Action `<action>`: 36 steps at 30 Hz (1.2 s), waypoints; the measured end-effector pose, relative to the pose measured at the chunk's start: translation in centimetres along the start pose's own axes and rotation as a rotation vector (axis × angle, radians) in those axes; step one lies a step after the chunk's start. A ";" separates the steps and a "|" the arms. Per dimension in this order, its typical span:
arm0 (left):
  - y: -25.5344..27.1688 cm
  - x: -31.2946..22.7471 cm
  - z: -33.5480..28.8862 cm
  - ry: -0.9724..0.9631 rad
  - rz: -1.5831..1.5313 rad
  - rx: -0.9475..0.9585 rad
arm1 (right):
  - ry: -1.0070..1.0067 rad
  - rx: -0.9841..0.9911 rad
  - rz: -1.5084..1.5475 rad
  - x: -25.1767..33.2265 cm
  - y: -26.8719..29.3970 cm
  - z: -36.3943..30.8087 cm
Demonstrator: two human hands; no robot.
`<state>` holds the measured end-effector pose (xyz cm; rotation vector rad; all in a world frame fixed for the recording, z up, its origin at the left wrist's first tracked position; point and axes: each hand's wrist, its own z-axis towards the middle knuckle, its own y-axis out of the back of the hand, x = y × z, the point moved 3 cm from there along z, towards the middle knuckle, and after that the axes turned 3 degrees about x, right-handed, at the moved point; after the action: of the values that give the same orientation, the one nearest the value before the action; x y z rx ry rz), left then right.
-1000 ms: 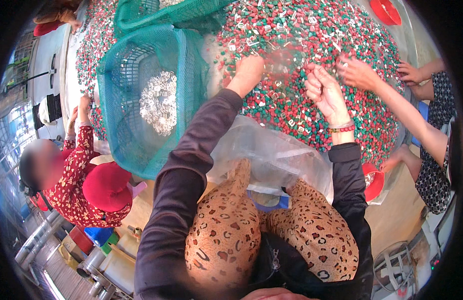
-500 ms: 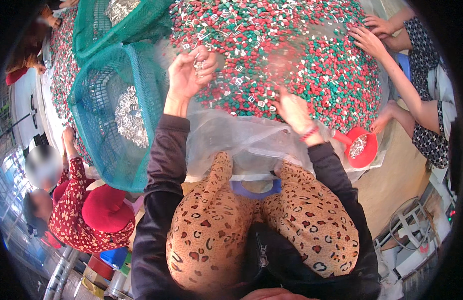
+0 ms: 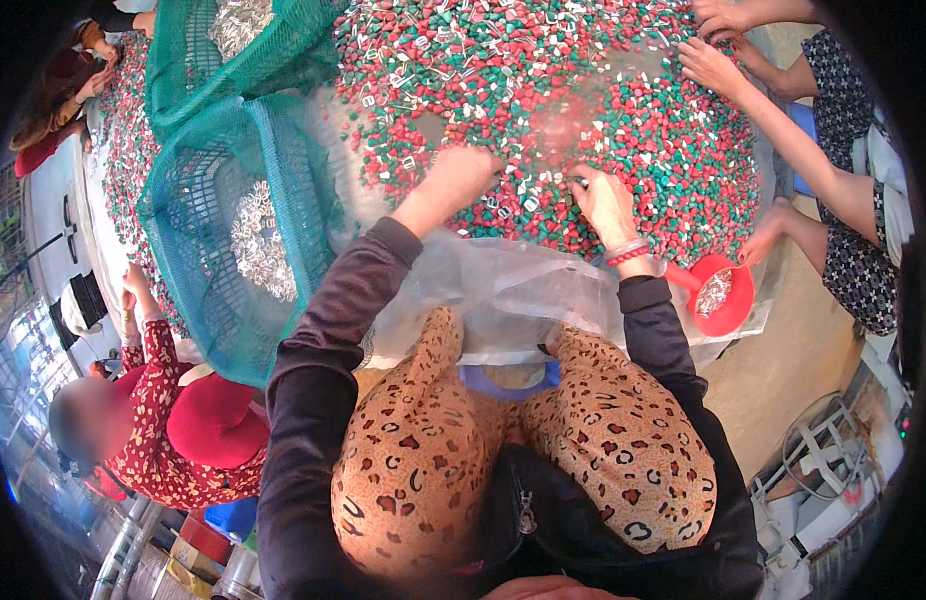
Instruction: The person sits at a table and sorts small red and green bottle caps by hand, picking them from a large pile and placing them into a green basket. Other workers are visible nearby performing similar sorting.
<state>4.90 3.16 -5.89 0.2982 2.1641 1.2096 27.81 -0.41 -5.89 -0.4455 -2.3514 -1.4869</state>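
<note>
A thick spread of red and green pebble-like pieces, mixed with small white and silvery buckle-like pieces, covers the table before me. Over its near part, my left hand is back up with its fingers curled closed; what they hold is hidden beneath. A short gap to the right, my right hand reaches into the pieces, thumb and forefinger drawn together. Whatever sits between them is too small to name. Left of my left hand stands a blue-green mesh basket, with a heap of silvery pieces inside.
A red plastic scoop with silvery pieces lies by my right wrist. Another green basket stands farther back. Clear plastic sheeting covers the near edge. Another person's hands work at the right; a person in red sits at the left.
My left hand has come down and right from beside the basket, turning from raised fingers with silvery pieces to back up over the spread. The right hand has shifted slightly right.
</note>
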 end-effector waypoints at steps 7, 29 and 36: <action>0.7 0.7 0.3 0.117 -0.317 -0.153 | -0.175 -0.153 0.256 -4.1 3.4 -0.9; 1.0 -4.1 5.4 -0.051 -0.517 -0.028 | 0.032 -0.295 0.320 -1.9 1.9 -3.0; -3.9 -1.6 8.1 -0.249 -0.099 -0.237 | -0.139 -0.304 0.236 -7.6 6.8 0.5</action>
<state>11.63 5.81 -11.53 0.2241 1.7834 1.2849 37.49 2.13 -3.83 -0.8955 -2.0835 -1.7486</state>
